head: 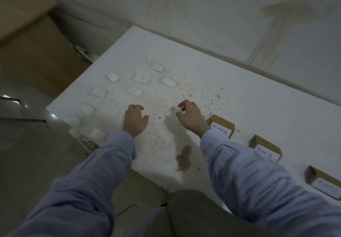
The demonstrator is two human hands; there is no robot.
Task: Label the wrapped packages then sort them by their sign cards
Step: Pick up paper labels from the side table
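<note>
Head view, flat packages (168, 81), long axes diagonal

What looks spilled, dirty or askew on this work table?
A brown stain marks the white table near its front edge, and dark specks scatter around and beyond the right hand. At the left, the small white packages lie at uneven angles.
</note>
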